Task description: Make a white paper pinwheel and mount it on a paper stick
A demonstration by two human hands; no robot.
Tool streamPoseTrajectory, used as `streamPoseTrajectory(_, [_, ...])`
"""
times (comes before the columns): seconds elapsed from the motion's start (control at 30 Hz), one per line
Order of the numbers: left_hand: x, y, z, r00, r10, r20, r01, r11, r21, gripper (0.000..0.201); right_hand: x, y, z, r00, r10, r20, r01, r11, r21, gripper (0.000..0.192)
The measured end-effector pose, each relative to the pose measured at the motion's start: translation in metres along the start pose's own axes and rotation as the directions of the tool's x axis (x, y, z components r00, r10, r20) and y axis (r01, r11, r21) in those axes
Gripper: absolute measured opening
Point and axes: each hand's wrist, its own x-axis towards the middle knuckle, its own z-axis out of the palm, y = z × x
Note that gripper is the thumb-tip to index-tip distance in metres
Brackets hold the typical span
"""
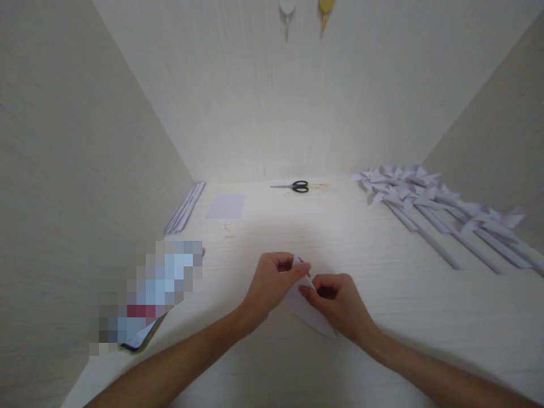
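- A folded piece of pale paper [306, 310] lies low on the white table [382, 283], near the front edge and roughly centred, its pointed end aimed toward the person and its upper tip lifted between both hands.
- The left hand [272, 283] pinches the upper tip of the paper, fingers curled narrow with thumb against fingertips; this looks like a grip meant to hold a fold in place.
- The right hand [338, 303] is closed on the same piece just beside the left, thumb and forefinger pressed on its edge, the other fingers tucked under; the two hands touch or nearly touch at the paper's top.
- Both forearms come in from the lower corners and converge, wrists low to the table, so the paper is steadied against the surface.
- A pixelated flat object [148, 294], probably a phone, lies to the left of the hands, near the side wall.
- Farther back sits a flat lilac paper square [225, 206], with a bundle of paper strips [186, 208] along the left wall.
- Black-handled scissors [293, 186] rest by the back wall, well apart from the hands.
- A row of finished paper pinwheels [429, 207] on sticks lies at the right, set aside.
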Motion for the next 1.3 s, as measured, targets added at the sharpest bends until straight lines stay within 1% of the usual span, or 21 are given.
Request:
streamPoseTrajectory(0.13, [-0.0014, 0.0042, -0.0004, 1.000, -0.015, 0.009, 0.015, 1.000, -0.023, 0.019, 0.0004, 0.0009, 0.0002, 1.000, -0.018, -0.010, 0.018, 1.000, -0.021, 0.029])
streamPoseTrajectory(0.3, [-0.0022, 0.0081, -0.0004, 0.999, -0.024, 0.026, 0.025, 0.999, -0.044, 0.017, 0.0012, 0.0024, 0.0005, 1.000, -0.009, 0.004, 0.009, 1.000, -0.001, 0.026])
streamPoseTrajectory(0.5, [-0.0016, 0.0080, -0.0013, 0.999, 0.008, 0.037, -0.008, 1.000, -0.019, 0.015, 0.0002, 0.0014, 0.0007, 1.000, -0.012, -0.012, 0.012, 1.000, 0.004, 0.027])
streamPoseTrajectory(0.67, [-0.0014, 0.0069, -0.0015, 0.999, -0.008, 0.032, 0.008, 1.000, -0.026, 0.013, 0.0011, 0.0009, 0.0004, 1.000, -0.017, -0.010, 0.017, 1.000, 0.008, 0.026])
streamPoseTrajectory(0.9, [-0.0030, 0.0080, -0.0001, 0.999, -0.046, -0.024, 0.043, 0.993, -0.109, 0.022, 0.0003, 0.0008, -0.0002, 1.000, 0.016, -0.006, -0.016, 0.999, 0.038, 0.024])
streamPoseTrajectory(1.1, [-0.0028, 0.0101, -0.0014, 1.000, -0.014, -0.013, 0.013, 0.994, -0.105, 0.020, -0.0002, 0.0011, -0.0002, 1.000, 0.020, -0.005, -0.020, 1.000, 0.021, 0.024])
streamPoseTrajectory(1.3, [-0.0022, 0.0093, -0.0019, 1.000, -0.007, 0.013, 0.008, 0.989, -0.145, 0.021, 0.0006, 0.0004, -0.0005, 1.000, 0.022, 0.003, -0.022, 1.000, 0.019, 0.023])
